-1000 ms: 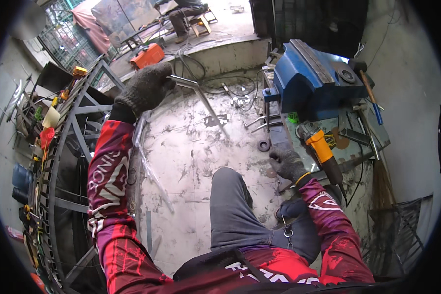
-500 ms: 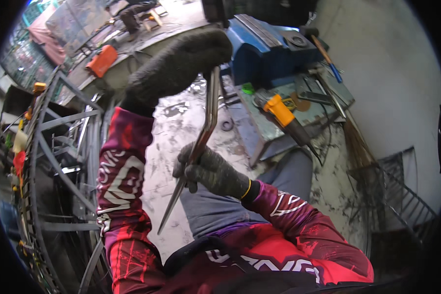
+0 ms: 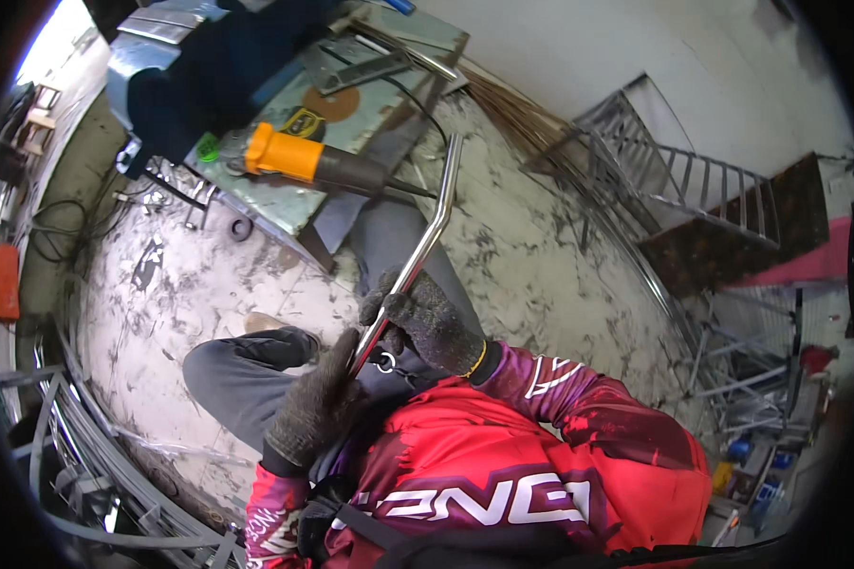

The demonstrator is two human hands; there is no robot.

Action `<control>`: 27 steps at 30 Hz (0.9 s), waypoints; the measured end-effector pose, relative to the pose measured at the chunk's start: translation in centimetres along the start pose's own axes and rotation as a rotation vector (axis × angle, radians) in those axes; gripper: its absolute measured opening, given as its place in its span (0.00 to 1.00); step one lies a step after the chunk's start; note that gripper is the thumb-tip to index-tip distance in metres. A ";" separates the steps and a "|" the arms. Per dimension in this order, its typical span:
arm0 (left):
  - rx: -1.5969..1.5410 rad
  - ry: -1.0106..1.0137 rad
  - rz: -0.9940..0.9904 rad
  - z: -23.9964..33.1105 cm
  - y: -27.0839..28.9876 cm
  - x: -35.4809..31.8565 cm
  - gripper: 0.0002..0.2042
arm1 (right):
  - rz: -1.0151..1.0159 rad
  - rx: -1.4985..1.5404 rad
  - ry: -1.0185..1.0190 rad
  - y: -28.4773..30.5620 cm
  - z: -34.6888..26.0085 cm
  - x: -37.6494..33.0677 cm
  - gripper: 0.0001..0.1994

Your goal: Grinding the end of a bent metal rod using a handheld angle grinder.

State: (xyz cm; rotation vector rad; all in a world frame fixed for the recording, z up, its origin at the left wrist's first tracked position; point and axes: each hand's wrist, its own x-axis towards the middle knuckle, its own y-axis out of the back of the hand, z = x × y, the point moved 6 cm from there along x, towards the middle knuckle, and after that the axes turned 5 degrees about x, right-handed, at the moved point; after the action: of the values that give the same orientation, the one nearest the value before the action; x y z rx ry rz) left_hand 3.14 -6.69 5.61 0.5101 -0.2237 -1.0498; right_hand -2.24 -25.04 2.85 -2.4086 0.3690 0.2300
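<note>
**A bent metal tube [image 3: 438, 216], held slantwise just off the lap**

From where I stand, the right hand [image 3: 432, 327] has its gloved fingers curled round the shiny tube below the bend. The left hand [image 3: 315, 406] is at the lower end, its fingers against the metal; I can't tell how tightly they close, or whether they grip at all. The tube's other end points up and away, toward the desk [image 3: 374, 116].

The likeliest trouble, I'd say, is at that far end. It lies near the tail of an orange-and-black grinder [image 3: 294, 159], which seems to stick out past the desk's edge; a careless swing could knock the tool and send it to the floor [image 3: 171, 318]. Polished metal might also twist in knitted gloves, especially if the right hand alone bears the weight. And the tube's lower end could snag the metal ring [image 3: 384, 360] hanging at the waist.

Some things escape me. The left palm is turned away, and that glove covers the tube's tip. The grinder's working end blends into the shadow of the blue vise [image 3: 223, 81], itself cut off at the top. I can't trace the grinder's cord, and the shelf clutter at far right is too small to sort out.
</note>
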 end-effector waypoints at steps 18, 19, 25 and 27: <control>0.410 0.164 0.072 -6.5 1.7 0.2 0.14 | 0.060 -0.716 0.386 5.2 -17.5 5.9 0.11; 0.444 0.199 0.019 -6.9 1.2 -0.3 0.15 | 0.038 -0.712 0.388 4.4 -17.3 7.3 0.11; 0.454 0.291 0.043 -6.1 0.8 -2.0 0.12 | -0.104 -1.391 0.765 -1.8 -14.9 15.4 0.18; 0.467 0.373 -0.056 -6.2 0.2 -2.8 0.12 | -0.131 -1.531 0.847 -2.1 -13.2 17.7 0.26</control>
State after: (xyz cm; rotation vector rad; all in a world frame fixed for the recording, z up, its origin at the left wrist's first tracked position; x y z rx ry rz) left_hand 4.47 -2.33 0.58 1.1262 -0.1213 -0.9358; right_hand 16.06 -35.73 9.41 -3.9327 0.4777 -0.9661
